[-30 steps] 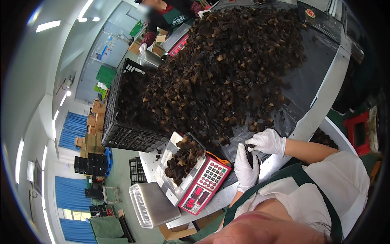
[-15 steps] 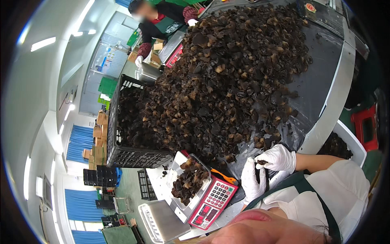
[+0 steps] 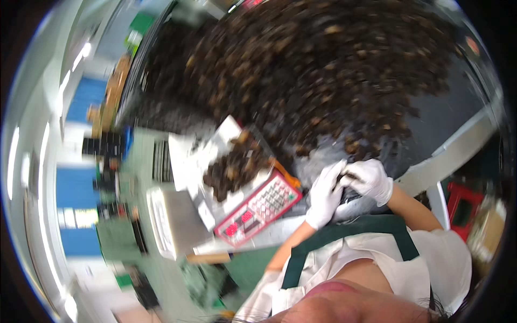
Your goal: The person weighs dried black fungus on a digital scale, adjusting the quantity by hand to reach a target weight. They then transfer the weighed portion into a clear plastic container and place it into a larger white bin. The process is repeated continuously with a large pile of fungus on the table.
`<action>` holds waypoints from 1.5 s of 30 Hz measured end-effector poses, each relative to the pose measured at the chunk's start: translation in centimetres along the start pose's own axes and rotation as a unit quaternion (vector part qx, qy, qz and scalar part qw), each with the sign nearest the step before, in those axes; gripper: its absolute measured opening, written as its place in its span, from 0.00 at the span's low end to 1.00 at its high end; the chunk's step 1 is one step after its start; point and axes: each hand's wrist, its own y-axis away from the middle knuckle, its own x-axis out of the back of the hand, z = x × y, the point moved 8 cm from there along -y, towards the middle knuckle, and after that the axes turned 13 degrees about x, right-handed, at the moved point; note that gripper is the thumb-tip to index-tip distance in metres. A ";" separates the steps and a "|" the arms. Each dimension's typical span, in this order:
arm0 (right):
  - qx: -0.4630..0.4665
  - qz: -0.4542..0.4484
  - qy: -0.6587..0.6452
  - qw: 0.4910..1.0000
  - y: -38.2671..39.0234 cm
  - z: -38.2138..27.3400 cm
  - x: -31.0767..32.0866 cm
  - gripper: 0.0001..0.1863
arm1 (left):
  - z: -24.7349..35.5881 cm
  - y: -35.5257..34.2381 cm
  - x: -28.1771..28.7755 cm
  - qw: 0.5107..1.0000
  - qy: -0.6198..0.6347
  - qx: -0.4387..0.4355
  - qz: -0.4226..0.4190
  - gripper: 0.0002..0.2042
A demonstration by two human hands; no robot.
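In front of my chest my two white-gloved hands meet over the near edge of the pile. My right hand (image 3: 370, 180) pinches a small dark wood ear mushroom (image 3: 350, 176), mostly hidden by the fingers. Against the same piece press the fingertips of my left hand (image 3: 325, 196). Beyond them spreads a big heap of brown-black wood ear mushrooms (image 3: 318, 81), blurred by motion. To the left, a red and white digital scale (image 3: 258, 210) carries a clear tray with a mound of mushrooms (image 3: 235, 167). An orange-handled tool (image 3: 287, 173) lies between the scale and the heap.
A black plastic crate (image 3: 134, 89) filled with mushrooms stands at the far left. A steel-topped device (image 3: 183, 220) sits left of the scale. The metal table edge (image 3: 458, 148) curves along the right, with a red plastic stool (image 3: 464, 210) below it.
My view has swung, so the scale and crate sit further left and higher, and the other person is out of view. My left fingertips have come up to the piece in my right hand.
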 end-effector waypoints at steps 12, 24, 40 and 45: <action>-0.266 0.066 -0.303 0.913 1.5 3.8 -1.3 0.12 | -0.7 -0.8 1.1 0.975 0.179 0.039 0.125 0.17; -0.353 0.074 -0.419 0.834 -2.0 2.8 -0.6 0.17 | 4.2 1.8 10.5 0.986 0.083 -0.021 0.140 0.17; -0.415 0.056 -0.422 0.804 -1.8 4.7 -2.8 0.16 | -4.0 4.2 29.2 0.852 0.431 0.068 0.290 0.16; -0.423 0.050 -0.419 0.802 -2.0 5.1 -3.5 0.16 | -5.8 3.5 30.5 0.832 0.496 0.082 0.234 0.18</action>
